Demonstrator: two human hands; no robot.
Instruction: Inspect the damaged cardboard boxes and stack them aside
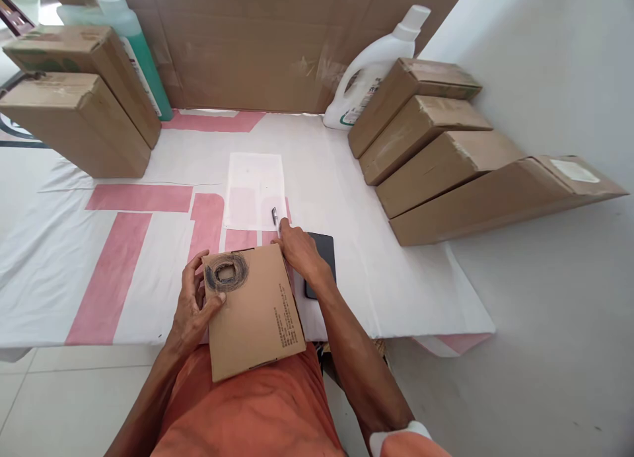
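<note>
A flat brown cardboard box rests against my lap and the table edge, tilted toward me. It has a small hole ringed by dark scribbled marks at its upper left and printed text along its right side. My left hand grips the box's left edge, thumb on top and fingers behind. At the upper right corner is my right hand, its fingers closed around the lower end of a clear-barrelled pen with a dark end pointing away. Partly under my right wrist lies a dark flat object. A white paper sheet lies beyond the pen.
Several cardboard boxes stand in a row at the right, beside a white jug. Two boxes and a green-liquid bottle stand at the left. A large cardboard panel closes the back of the cloth-covered table.
</note>
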